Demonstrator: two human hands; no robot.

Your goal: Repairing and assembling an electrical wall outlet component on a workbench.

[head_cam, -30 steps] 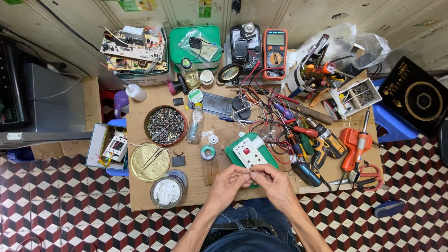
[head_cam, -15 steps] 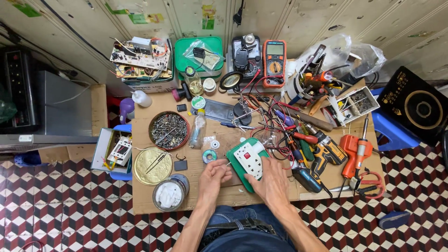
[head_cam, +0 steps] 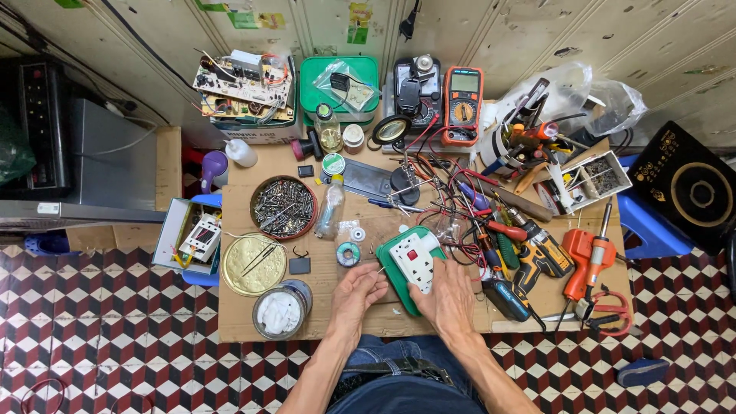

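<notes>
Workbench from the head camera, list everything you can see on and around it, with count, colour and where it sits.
white socket unit: 1, white with red switches, on the green pad at front centre
green pad: 1, green, under the socket unit
multimeter: 1, orange and black, back centre
circuit board: 1, beige, back left on a box
green tub: 1, green, back, left of the multimeter
bowl of screws: 1, brown rim, left of centre
gold tin lid: 1, gold, front left
glass jar: 1, clear with white contents, front left corner
solder spool: 1, grey, left of the pad
cordless drill: 1, orange and black, right
orange glue gun: 1, orange, right edge
left hand: 1, front, beside the pad
right hand: 1, fingers on the socket unit
</notes>
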